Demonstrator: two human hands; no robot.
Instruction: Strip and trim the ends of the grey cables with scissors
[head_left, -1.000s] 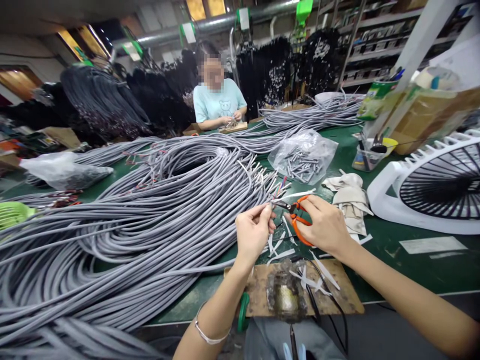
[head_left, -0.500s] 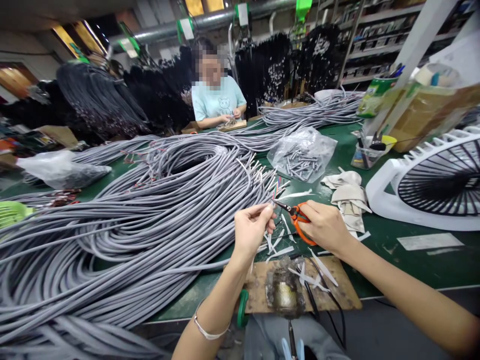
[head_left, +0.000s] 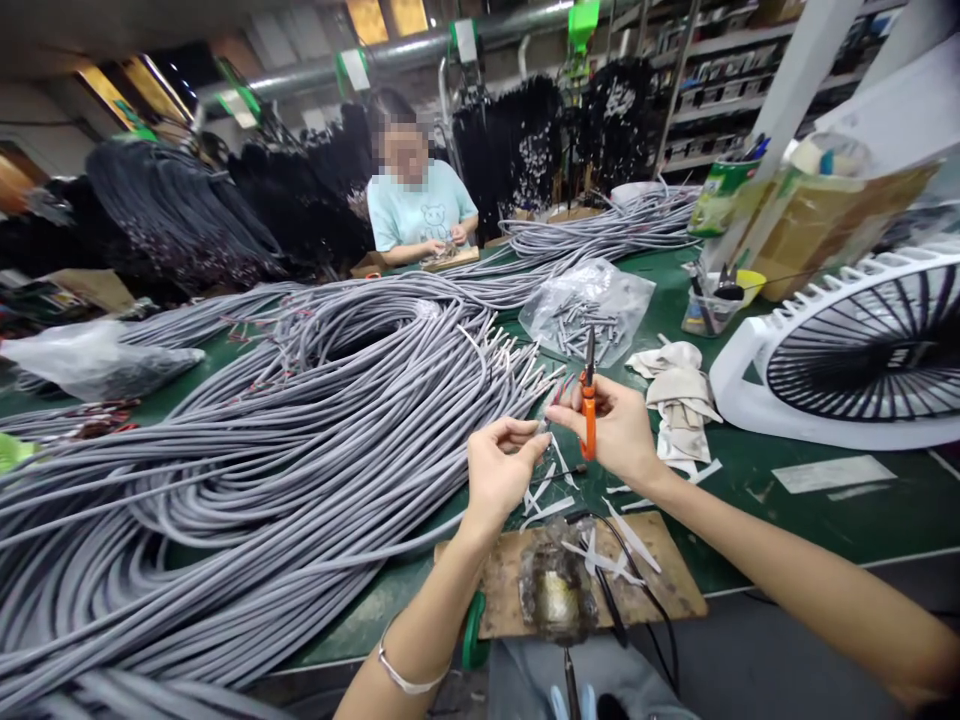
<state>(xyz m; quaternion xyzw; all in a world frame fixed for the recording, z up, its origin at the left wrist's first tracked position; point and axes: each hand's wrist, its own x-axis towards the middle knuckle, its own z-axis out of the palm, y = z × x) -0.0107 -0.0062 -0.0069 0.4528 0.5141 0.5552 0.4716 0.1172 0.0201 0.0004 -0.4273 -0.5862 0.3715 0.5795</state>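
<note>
My left hand (head_left: pixel 501 470) is closed, thumb and fingertips pinched on the end of a grey cable, most of which is hidden. Coloured wires (head_left: pixel 564 388) show between the two hands. In my right hand (head_left: pixel 621 432) is a pair of orange-handled scissors (head_left: pixel 589 425), its dark blades pointing up and away from the wires. The right thumb and fingertip come close to the left fingertips, by the wires. A large coil of grey cables (head_left: pixel 322 430) lies to the left, its stripped ends near my hands.
White paper strips (head_left: pixel 551 510) litter the green table (head_left: pixel 750 500). A wooden board (head_left: pixel 510 560) at the front edge carries a lump-like metal fixture (head_left: pixel 556 590). Beyond are a bag of small grey tubes (head_left: pixel 592 305), cloth gloves (head_left: pixel 675 390), a white fan (head_left: pixel 750 390) and a co-worker (head_left: pixel 424 210).
The scissors have swung from pointing left at the wires to pointing upward in my right hand. The right thumb and fingers have moved left, closer to the left fingertips.
</note>
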